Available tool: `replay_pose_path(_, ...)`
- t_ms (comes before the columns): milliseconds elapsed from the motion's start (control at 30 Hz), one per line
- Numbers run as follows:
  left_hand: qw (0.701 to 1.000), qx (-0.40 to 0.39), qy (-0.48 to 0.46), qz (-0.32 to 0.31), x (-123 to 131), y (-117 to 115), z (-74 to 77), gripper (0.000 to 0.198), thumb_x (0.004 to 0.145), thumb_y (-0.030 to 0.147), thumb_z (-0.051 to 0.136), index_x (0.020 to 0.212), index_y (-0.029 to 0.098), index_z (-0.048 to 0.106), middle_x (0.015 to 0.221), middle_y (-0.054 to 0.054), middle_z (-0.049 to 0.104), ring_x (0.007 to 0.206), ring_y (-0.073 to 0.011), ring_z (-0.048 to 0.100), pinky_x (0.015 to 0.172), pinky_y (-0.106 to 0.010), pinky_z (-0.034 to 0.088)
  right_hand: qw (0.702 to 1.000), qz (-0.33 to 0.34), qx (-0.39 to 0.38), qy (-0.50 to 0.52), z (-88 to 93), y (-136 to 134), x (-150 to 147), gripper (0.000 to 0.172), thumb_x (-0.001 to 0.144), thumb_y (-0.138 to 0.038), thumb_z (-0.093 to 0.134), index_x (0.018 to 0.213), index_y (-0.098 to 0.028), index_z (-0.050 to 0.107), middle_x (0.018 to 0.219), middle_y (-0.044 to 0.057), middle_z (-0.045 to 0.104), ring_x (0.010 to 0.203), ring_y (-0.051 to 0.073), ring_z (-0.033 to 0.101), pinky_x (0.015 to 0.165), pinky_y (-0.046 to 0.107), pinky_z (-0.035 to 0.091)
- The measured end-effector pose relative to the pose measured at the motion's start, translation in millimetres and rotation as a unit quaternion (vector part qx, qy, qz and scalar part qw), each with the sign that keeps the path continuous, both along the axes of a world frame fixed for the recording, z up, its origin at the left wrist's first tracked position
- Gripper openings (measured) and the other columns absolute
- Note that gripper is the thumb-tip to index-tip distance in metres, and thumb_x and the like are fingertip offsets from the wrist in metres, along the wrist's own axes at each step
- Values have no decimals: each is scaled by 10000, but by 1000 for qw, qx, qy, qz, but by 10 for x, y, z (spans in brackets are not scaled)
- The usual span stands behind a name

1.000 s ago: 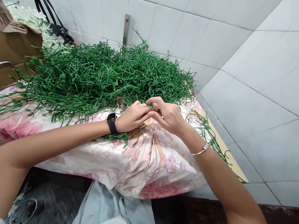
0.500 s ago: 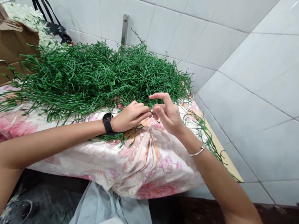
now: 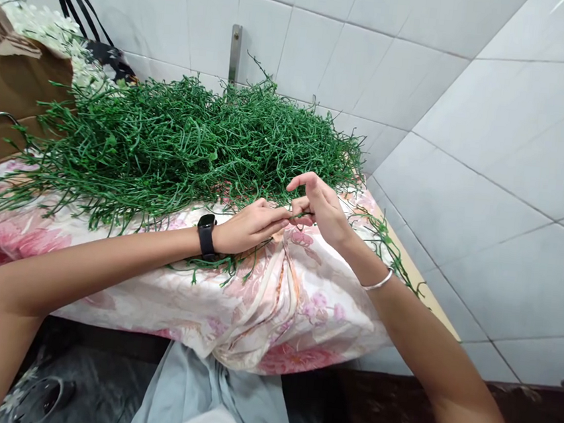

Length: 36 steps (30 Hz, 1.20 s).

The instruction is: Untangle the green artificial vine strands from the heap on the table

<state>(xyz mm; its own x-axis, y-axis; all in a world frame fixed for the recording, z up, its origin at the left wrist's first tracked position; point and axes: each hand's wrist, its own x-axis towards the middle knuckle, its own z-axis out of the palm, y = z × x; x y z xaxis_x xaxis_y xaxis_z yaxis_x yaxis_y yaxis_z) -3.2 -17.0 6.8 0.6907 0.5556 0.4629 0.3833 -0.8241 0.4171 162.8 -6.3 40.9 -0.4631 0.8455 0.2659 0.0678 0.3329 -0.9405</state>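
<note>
Close together in front of the big heap of green plastic stems (image 3: 184, 135), both my hands work at chest height over the cloth. My left hand (image 3: 253, 227), with a black watch on its wrist, is closed on a few green stems (image 3: 231, 265); their branched ends poke out beneath the palm. A thin stem end (image 3: 302, 215) spans the short gap to my right hand (image 3: 326, 210). That hand pinches it in bent fingers, with its index finger raised and curled. The exact grip of the right fingertips is partly hidden.
A flowered cloth (image 3: 340, 333) covers the table. Several stems (image 3: 391, 248) lie along its right edge, beside the tiled wall (image 3: 506, 166). At the left stand a cardboard box (image 3: 19, 93), white artificial flowers (image 3: 54, 33) and a black bag (image 3: 110, 58).
My right hand has turned and drawn slightly away from the left, so a bit of stem now shows between them. The left fingers have straightened somewhat. The heap looks the same.
</note>
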Motion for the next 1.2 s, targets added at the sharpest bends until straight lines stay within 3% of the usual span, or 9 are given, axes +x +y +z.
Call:
replay_pose_path(267,998,-26,-33,-41,-37,9,18,281,915,284,274,964,144,512,803,-32,536,753,-132,453,752,-240,345,991,4,-123,55,11,-25,-84,546,726,-731,324,820,-203,423,361,-111,333,317,28,204,379,168,239)
replay_pose_path(567,989,-74,-95,-86,-57,-7,55,264,913,278,322,1021,144,522,841,-21,577,719,-95,503,674,-196,370,964,0,-210,163,-38,-47,-142,504,702,-697,443,768,-198,429,429,-110,371,335,18,191,394,180,244)
replay_pose_path(667,991,-78,-96,-59,-40,-32,60,258,910,267,329,1003,134,531,846,-29,589,742,-104,519,694,-205,379,985,-8,-136,109,-13,-71,-187,472,713,-653,486,681,-196,372,440,-105,351,339,15,205,385,184,241)
replay_pose_path(800,991,-83,-93,-51,-67,-77,42,253,911,245,322,978,140,542,904,-43,599,827,-114,544,760,-217,387,997,-56,55,-10,120,-69,-47,378,728,-540,569,689,-202,403,496,-79,381,385,30,310,378,195,206)
replay_pose_path(867,992,-87,-90,-33,-110,-89,29,261,911,249,321,945,137,554,827,-32,591,754,-102,535,718,-210,387,974,-138,179,-5,253,-18,200,335,703,-488,625,689,-207,442,489,-81,339,384,31,274,380,213,158)
replay_pose_path(933,991,-100,-93,-2,-145,-91,19,272,909,269,326,930,131,559,711,-10,548,648,-89,492,647,-203,374,911,-264,293,119,402,53,513,345,696,-529,600,684,-231,426,468,-81,295,374,48,266,384,235,139)
replay_pose_path(1000,987,-126,-103,6,-150,-83,13,288,908,299,328,937,129,558,604,21,466,572,-80,437,591,-199,350,878,-329,308,164,511,121,772,301,786,-540,462,736,-244,438,444,-81,215,364,58,209,408,259,114)
replay_pose_path(1100,974,-179,-139,-15,-117,-51,10,314,896,357,342,937,131,556,566,40,395,529,-73,385,537,-200,318,921,-291,238,105,497,194,873,244,811,-494,459,813,-251,443,467,-62,334,382,60,277,419,265,149)
replay_pose_path(1200,955,-220,-199,-27,-110,5,11,275,854,346,397,914,130,556,618,26,424,567,-80,392,556,-216,338,953,-213,214,-13,313,227,701,252,801,-467,512,887,-243,438,552,-49,411,468,74,382,441,235,244)
